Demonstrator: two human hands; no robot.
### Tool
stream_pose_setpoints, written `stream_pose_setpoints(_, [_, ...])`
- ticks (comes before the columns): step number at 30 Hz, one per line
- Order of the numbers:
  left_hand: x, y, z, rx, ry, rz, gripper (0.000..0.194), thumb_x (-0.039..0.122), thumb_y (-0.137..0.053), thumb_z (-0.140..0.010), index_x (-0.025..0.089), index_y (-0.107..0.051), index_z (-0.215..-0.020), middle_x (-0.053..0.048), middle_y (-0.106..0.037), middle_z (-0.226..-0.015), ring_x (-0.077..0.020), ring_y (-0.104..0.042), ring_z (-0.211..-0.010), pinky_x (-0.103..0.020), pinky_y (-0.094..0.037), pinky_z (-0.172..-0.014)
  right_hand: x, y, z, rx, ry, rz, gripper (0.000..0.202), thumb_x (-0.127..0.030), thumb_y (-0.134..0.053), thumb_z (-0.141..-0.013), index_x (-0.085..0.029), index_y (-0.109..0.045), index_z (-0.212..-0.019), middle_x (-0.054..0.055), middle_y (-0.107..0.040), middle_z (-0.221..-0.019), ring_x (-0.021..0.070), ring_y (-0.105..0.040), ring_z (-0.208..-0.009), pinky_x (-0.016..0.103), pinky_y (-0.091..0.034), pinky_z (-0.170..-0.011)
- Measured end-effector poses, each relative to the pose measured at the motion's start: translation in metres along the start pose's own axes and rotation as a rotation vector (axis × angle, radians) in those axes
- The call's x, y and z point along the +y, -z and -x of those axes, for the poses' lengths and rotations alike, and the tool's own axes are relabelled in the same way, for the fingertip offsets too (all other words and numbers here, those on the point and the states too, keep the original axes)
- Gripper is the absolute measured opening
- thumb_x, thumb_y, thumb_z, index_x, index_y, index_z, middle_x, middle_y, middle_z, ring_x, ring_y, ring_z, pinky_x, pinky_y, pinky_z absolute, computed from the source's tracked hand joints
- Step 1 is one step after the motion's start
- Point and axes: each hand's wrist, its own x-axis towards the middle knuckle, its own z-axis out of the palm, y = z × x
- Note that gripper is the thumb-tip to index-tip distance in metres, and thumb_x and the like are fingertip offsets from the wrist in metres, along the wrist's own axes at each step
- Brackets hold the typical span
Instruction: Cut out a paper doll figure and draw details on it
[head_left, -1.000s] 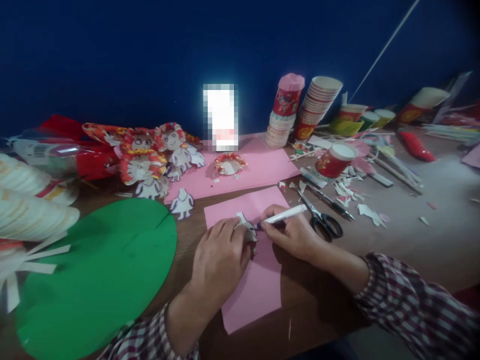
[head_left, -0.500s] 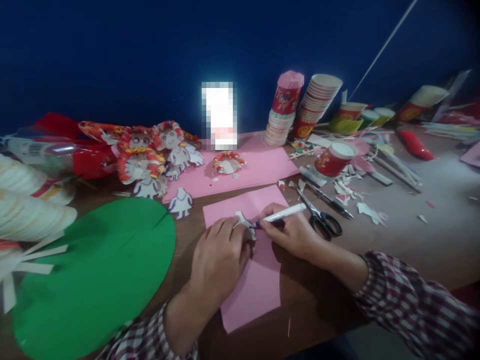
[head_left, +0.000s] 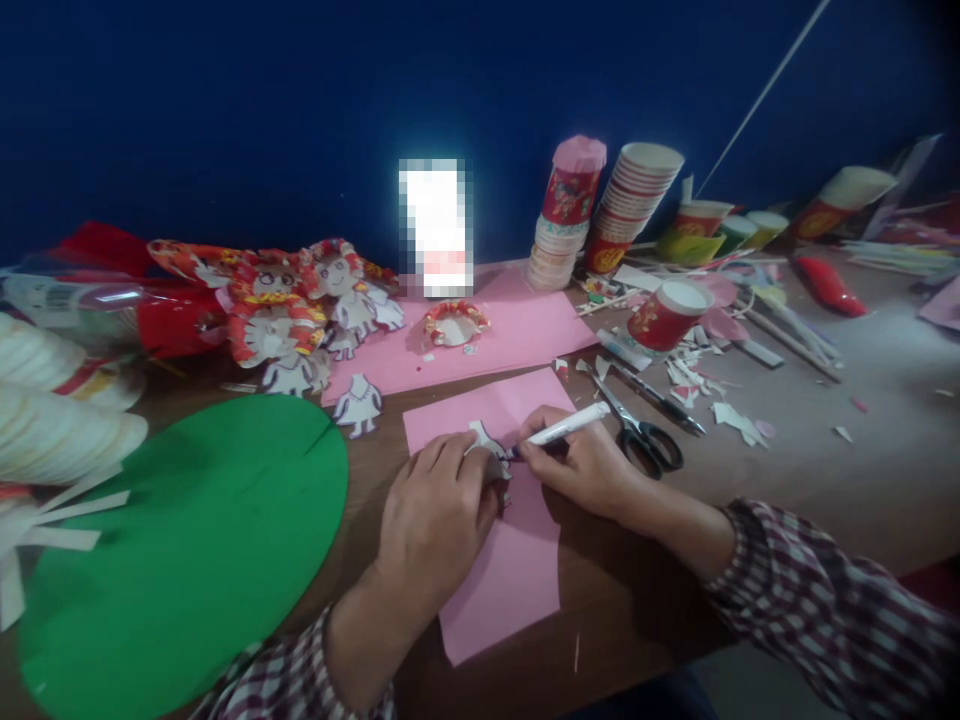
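Note:
My right hand grips a white marker, its dark tip at the right edge of a small white paper cutout. Fingers of my left hand press on that cutout and partly cover it. Under both lies a pink sheet on the brown table. Left of the sheet rests another white dress-shaped cutout with a dark purple outline. Black-handled scissors lie open just beyond my right hand, beside a black pen.
A large green oval covers the left front. Decorated paper figures stand behind it. Farther back are a bright blurred screen, a ring-shaped piece and stacked paper cups. Paper scraps and a red cup are at right.
The view has shifted very slightly. The marker tip has moved a little down along the cutout's right edge, while my left hand stays on the cutout.

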Motion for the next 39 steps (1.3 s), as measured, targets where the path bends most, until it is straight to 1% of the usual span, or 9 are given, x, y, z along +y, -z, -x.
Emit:
stream_pose_setpoints(8, [-0.0005,-0.0005,-0.0003,-0.003,-0.005,0.002,0.026,0.021,-0.059,-0.081,0.018,-0.058,-0.107,-0.009,-0.061,-0.118,-0.0273,-0.053,-0.110,-0.046,-0.048,-0.089,-0.0005,0.0000,-0.0005,0.026,0.007,0.005,0.007,-0.021,-0.053,-0.085,-0.017,-0.057,-0.081,-0.001,-0.056,-0.067,0.0109,-0.049,-0.060,0.022,-0.039,-0.055])
stream_pose_setpoints(14, [0.0002,0.0008,-0.0001,-0.004,-0.008,-0.006,0.027,0.020,-0.058,-0.081,0.018,-0.058,-0.108,-0.011,-0.061,-0.117,-0.0279,-0.054,-0.109,-0.045,-0.049,-0.088,-0.0006,0.0017,-0.0001,-0.001,0.019,0.059,0.007,-0.022,-0.054,-0.085,-0.016,-0.057,-0.082,-0.001,-0.056,-0.067,0.0113,-0.049,-0.060,0.023,-0.038,-0.055])
stream_pose_setpoints(22, [0.0005,0.0013,-0.0003,-0.009,-0.004,-0.004,0.029,0.019,-0.058,-0.081,0.018,-0.057,-0.109,-0.009,-0.061,-0.117,-0.0279,-0.054,-0.109,-0.046,-0.049,-0.087,-0.0008,0.0001,0.0003,-0.007,0.003,0.004,0.004,-0.017,-0.055,-0.081,-0.017,-0.055,-0.077,-0.003,-0.052,-0.062,0.0099,-0.045,-0.056,0.021,-0.036,-0.052])
stream_pose_setpoints(26, [0.0003,0.0010,-0.0005,-0.010,-0.005,-0.003,0.028,0.019,-0.058,-0.081,0.018,-0.057,-0.109,-0.009,-0.060,-0.118,-0.0279,-0.053,-0.110,-0.046,-0.049,-0.088,0.0003,-0.0005,0.0003,0.011,-0.018,-0.015,0.007,-0.020,-0.053,-0.084,-0.017,-0.055,-0.078,-0.002,-0.052,-0.063,0.0099,-0.045,-0.057,0.021,-0.036,-0.052])
stream_pose_setpoints(32, [-0.0003,-0.0005,0.0001,0.008,-0.018,-0.024,0.028,0.022,-0.058,-0.081,0.018,-0.058,-0.109,-0.011,-0.061,-0.118,-0.0284,-0.054,-0.109,-0.046,-0.050,-0.085,0.0026,0.0005,-0.0001,0.009,0.029,0.023,0.010,-0.024,-0.053,-0.087,-0.017,-0.056,-0.082,-0.002,-0.054,-0.065,0.0103,-0.048,-0.059,0.022,-0.038,-0.056])
stream_pose_setpoints(39, [0.0007,0.0013,-0.0002,-0.018,0.000,0.000,0.027,0.020,-0.058,-0.081,0.017,-0.058,-0.108,-0.010,-0.061,-0.117,-0.0284,-0.053,-0.109,-0.046,-0.048,-0.088,-0.0002,0.0005,-0.0001,0.002,0.021,0.015,0.007,-0.021,-0.054,-0.084,-0.017,-0.056,-0.079,-0.002,-0.055,-0.065,0.0103,-0.048,-0.058,0.022,-0.038,-0.055])
